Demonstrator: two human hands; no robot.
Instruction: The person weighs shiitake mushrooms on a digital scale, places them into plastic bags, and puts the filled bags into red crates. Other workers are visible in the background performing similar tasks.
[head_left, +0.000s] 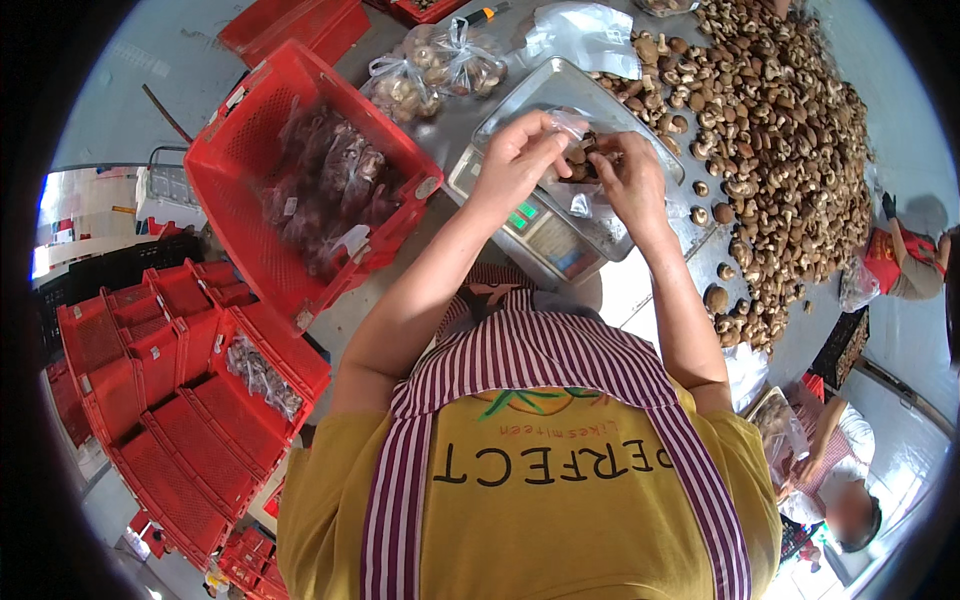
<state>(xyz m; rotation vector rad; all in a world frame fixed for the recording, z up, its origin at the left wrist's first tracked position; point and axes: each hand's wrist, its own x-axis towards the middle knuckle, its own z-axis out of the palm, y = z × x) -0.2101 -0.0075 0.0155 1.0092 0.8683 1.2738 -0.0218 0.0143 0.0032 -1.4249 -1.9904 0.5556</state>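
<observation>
Over the metal pan (615, 244) of a digital scale (544, 232), my left hand (525, 154) pinches the edge of a clear plastic bag (581, 196). Brown mushrooms (581, 163) lie in the bag's mouth. At the bag's right side, my right hand (630, 176) has its fingers curled in among the mushrooms; whether it grips one or the bag's edge is hidden. Green digits glow on the scale's display. A large heap of loose mushrooms (787, 150) covers the metal table to the right of the scale.
Left of the scale stands a red plastic crate (307, 180) holding bagged mushrooms. Tied bags of mushrooms (435, 71) and a stack of clear bags (581, 34) lie beyond the scale. Red crates (180, 405) are stacked at the lower left. A co-worker (832, 457) is at the lower right.
</observation>
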